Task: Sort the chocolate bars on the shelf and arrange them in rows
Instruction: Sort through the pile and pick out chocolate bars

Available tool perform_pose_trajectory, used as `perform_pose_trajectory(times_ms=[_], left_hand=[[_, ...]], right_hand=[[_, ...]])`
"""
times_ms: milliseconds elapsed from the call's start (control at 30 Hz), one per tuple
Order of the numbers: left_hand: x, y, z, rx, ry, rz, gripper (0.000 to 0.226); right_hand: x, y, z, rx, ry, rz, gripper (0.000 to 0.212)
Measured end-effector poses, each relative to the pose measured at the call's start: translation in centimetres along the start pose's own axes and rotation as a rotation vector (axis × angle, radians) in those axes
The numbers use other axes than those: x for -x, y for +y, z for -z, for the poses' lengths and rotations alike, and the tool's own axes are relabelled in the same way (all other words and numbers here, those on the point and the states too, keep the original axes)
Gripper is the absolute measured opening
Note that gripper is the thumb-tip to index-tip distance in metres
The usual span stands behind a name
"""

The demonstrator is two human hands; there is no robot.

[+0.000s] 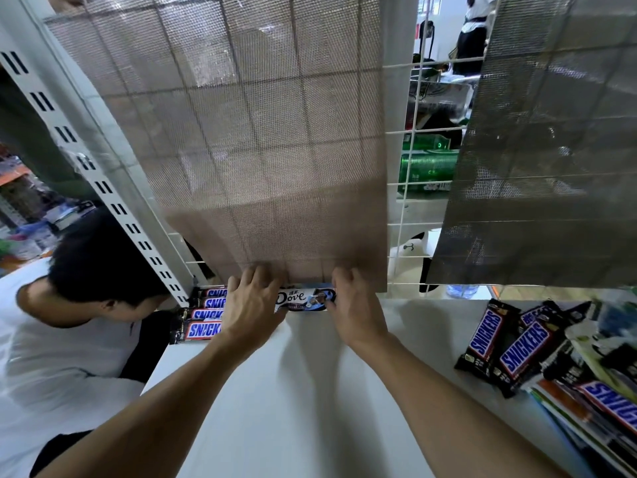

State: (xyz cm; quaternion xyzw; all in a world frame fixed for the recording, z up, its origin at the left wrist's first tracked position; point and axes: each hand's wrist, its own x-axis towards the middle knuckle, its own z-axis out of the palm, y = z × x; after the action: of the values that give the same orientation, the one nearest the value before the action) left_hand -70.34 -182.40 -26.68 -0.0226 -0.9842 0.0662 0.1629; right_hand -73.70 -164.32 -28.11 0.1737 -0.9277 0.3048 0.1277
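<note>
A white and blue Dove bar [303, 299] lies flat at the back of the white shelf [310, 391], against the mesh panel. My left hand [253, 303] grips its left end and my right hand [355, 310] grips its right end. Left of it, several Snickers bars [203, 317] lie side by side in a row, partly hidden under my left hand. On the right side of the shelf a loose pile of Snickers bars [510, 343] lies at mixed angles.
A wire grid with brown mesh sheets [262, 150] backs the shelf. A slotted white upright [103, 188] stands at the left. A person in a white shirt [69, 339] leans beside the shelf's left edge. Other packets [593, 401] are stacked at the right.
</note>
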Motion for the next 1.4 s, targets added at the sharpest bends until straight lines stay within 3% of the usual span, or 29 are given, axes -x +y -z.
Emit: perform_pose_trajectory(times_ms=[167,633,933,1400], left_hand=[[0.4,0.0,-0.5,0.005,0.036,0.014,0.054],[2.6,-0.1,-0.1,0.0,0.072,0.025,0.056],[4.5,0.1,0.1,0.013,0.032,0.072,0.056],[4.6,0.0,0.5,0.015,0.034,0.066,0.054]], right_hand=[[-0.3,0.1,0.0,0.163,-0.001,-0.03,0.032],[1.7,1.4,0.2,0.244,0.085,0.086,0.028],[2.3,1.5,0.3,0.292,0.071,0.046,0.053],[2.0,1.5,-0.2,0.235,0.131,0.119,0.031]])
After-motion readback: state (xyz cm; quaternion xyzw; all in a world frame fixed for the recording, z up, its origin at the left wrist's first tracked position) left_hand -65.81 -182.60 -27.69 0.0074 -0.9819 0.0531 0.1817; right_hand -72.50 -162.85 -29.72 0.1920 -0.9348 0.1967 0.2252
